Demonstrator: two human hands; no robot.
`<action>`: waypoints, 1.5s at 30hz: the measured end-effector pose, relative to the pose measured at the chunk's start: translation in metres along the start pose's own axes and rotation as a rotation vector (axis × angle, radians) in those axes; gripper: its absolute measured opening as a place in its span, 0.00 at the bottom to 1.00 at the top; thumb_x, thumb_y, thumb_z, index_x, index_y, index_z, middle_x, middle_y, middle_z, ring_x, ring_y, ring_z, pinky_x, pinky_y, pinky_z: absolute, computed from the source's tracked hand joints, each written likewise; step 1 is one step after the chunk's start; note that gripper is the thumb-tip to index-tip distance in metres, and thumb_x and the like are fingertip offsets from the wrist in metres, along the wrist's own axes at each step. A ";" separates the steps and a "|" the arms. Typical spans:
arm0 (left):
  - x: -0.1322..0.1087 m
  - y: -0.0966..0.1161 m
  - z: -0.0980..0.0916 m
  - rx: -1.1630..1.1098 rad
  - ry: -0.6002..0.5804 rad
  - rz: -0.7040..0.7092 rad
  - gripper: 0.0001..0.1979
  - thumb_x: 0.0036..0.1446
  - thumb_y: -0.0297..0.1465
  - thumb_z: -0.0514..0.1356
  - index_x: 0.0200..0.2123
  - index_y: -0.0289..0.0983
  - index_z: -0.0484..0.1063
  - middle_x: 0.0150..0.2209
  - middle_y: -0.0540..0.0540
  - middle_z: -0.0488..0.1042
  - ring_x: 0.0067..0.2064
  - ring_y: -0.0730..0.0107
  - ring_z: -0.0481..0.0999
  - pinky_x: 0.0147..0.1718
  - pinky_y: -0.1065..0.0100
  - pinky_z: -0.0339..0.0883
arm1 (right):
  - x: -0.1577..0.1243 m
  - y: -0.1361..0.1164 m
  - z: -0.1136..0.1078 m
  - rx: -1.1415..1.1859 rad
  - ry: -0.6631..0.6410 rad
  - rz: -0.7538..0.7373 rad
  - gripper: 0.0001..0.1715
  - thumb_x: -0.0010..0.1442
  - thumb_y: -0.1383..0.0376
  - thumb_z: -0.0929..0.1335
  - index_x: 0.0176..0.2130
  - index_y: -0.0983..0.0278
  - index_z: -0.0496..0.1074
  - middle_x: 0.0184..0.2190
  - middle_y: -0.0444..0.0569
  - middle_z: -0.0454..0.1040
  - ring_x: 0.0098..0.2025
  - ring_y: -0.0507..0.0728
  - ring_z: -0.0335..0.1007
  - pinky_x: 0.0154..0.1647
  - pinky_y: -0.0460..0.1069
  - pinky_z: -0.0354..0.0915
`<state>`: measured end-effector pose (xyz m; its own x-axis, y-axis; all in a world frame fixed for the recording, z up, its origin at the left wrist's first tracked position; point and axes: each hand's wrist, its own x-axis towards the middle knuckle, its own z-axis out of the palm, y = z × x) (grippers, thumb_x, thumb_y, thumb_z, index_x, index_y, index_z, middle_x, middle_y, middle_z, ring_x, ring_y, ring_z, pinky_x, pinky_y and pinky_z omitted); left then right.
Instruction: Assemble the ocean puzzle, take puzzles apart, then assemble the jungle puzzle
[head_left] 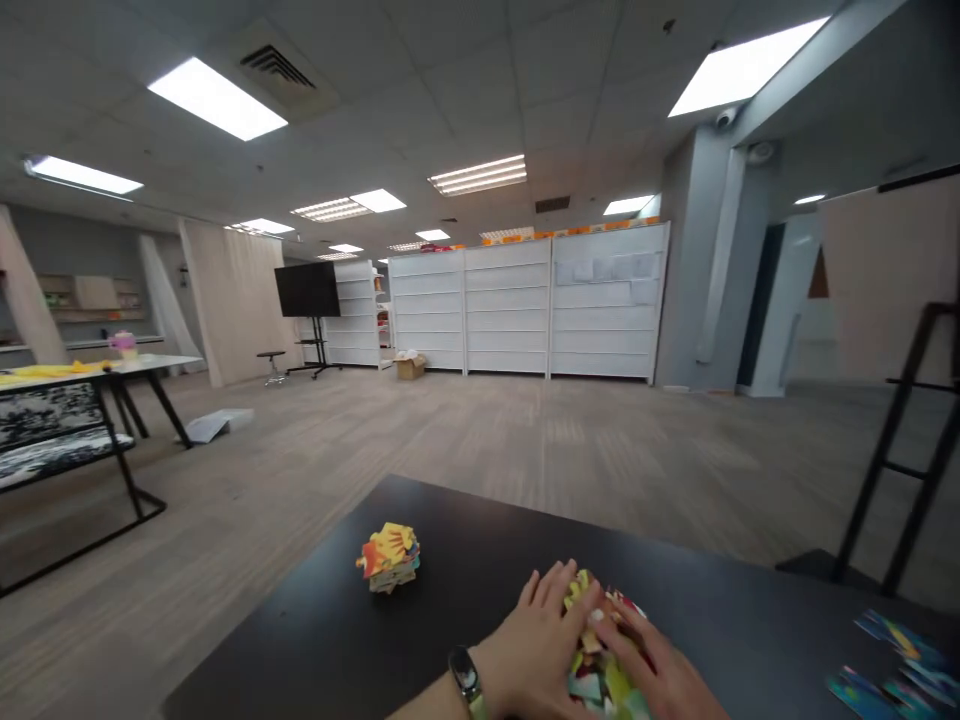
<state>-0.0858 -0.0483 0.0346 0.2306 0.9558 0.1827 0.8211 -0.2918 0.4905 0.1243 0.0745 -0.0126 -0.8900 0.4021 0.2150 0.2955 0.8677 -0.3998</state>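
Observation:
My left hand [534, 640], with a dark band on its wrist, presses against the left side of a heap of multicoloured jigsaw puzzle pieces [600, 650]. My right hand [654, 665] cups the heap's right side, and the fingertips of both hands meet over it. Farther up the black table [300, 610], a separate stack of puzzle pieces [388, 557] sits apart from both hands, with an orange and yellow piece on top. Blue-toned puzzle pieces [896, 665] lie spread at the table's right corner.
A black metal frame [900, 450] stands beyond the table's right side. To the left stands a table [67, 420] with yellow material and a black-and-white patterned sheet. White shelving units [525, 310], a wall screen on a stand [307, 290] and a cardboard box [410, 367] line the far side of the carpeted floor.

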 end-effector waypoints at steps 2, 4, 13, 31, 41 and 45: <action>-0.003 0.005 -0.005 0.029 -0.046 -0.049 0.54 0.55 0.62 0.60 0.74 0.47 0.39 0.76 0.38 0.36 0.74 0.39 0.36 0.68 0.35 0.36 | -0.003 -0.009 -0.011 0.001 0.016 0.014 0.42 0.59 0.43 0.70 0.67 0.52 0.64 0.72 0.53 0.57 0.72 0.75 0.51 0.69 0.70 0.55; -0.012 0.004 -0.011 0.052 -0.072 -0.068 0.47 0.59 0.58 0.60 0.73 0.52 0.42 0.76 0.42 0.40 0.74 0.41 0.42 0.68 0.35 0.38 | -0.002 -0.017 -0.024 0.007 -0.013 0.061 0.40 0.62 0.43 0.68 0.67 0.55 0.65 0.72 0.53 0.56 0.73 0.74 0.48 0.71 0.69 0.51; -0.022 -0.043 0.050 0.344 -0.109 0.082 0.30 0.67 0.56 0.49 0.70 0.61 0.53 0.72 0.43 0.54 0.69 0.34 0.57 0.60 0.33 0.59 | 0.013 -0.021 -0.044 0.170 -0.037 0.127 0.37 0.73 0.45 0.54 0.70 0.61 0.59 0.70 0.54 0.60 0.72 0.65 0.51 0.74 0.63 0.46; 0.015 -0.022 0.008 0.211 -0.031 -0.071 0.61 0.41 0.65 0.67 0.73 0.49 0.47 0.74 0.37 0.45 0.72 0.28 0.43 0.65 0.31 0.44 | -0.006 0.003 -0.063 0.102 -0.072 0.360 0.42 0.69 0.42 0.58 0.70 0.62 0.57 0.76 0.56 0.42 0.75 0.66 0.40 0.74 0.61 0.43; 0.021 -0.086 0.079 0.136 0.160 0.008 0.53 0.63 0.36 0.63 0.74 0.43 0.25 0.74 0.27 0.37 0.73 0.39 0.46 0.65 0.39 0.55 | 0.042 -0.057 -0.054 0.004 -0.165 0.174 0.43 0.70 0.44 0.58 0.72 0.64 0.52 0.73 0.63 0.48 0.74 0.71 0.42 0.72 0.68 0.44; 0.017 -0.082 0.059 0.134 0.112 0.038 0.61 0.50 0.44 0.72 0.75 0.40 0.36 0.74 0.27 0.41 0.72 0.31 0.46 0.65 0.34 0.51 | 0.026 -0.071 -0.050 -0.021 -0.179 0.091 0.52 0.58 0.38 0.68 0.71 0.58 0.55 0.71 0.61 0.56 0.72 0.78 0.48 0.70 0.72 0.46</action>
<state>-0.1181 -0.0064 -0.0529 0.2092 0.9319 0.2964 0.8769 -0.3129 0.3650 0.0971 0.0378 0.0659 -0.9062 0.4225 0.0163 0.3830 0.8366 -0.3916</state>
